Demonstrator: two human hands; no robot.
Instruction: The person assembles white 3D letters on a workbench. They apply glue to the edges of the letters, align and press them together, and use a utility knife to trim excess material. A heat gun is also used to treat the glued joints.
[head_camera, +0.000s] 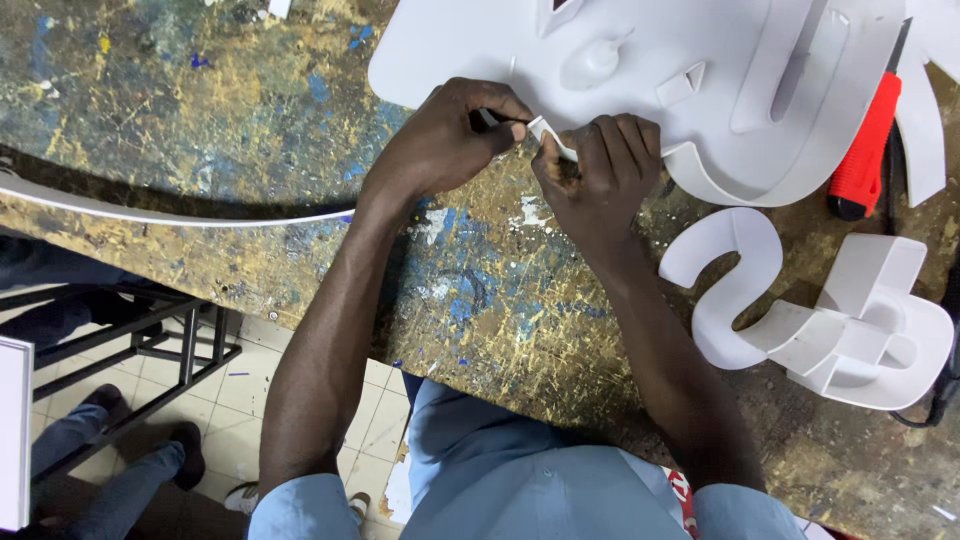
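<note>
Both hands are working at the near edge of a large white foam-board shape that is lying on the paint-spattered worktop. The left hand is pinching a narrow white strip with its fingers pressed together on one end, thumb and forefinger clamped on it. The right hand is gripping the same strip from the other side, its fingers curled tight around it, so most of the strip is hiding inside the two grips and only a short bent piece is showing between them. The strip is sitting right at the board's lower rim, touching or just off it; which one is hard to tell.

Nothing here is serving as a container. Raised strip walls are standing on the big board, forming open outlines, and those outlines are holding nothing. To the right, a white S-shaped cutout is lying flat, and just beside it a walled white letter form is resting, its far edge being cut off by the frame. A red-handled cutter is lying across the board's right side, its blade end slipping under a white piece. A long thin white strip is curving over the worktop on the left. Below the edge, a tiled floor, a dark metal frame and someone's shoes are showing, partly cropped
</note>
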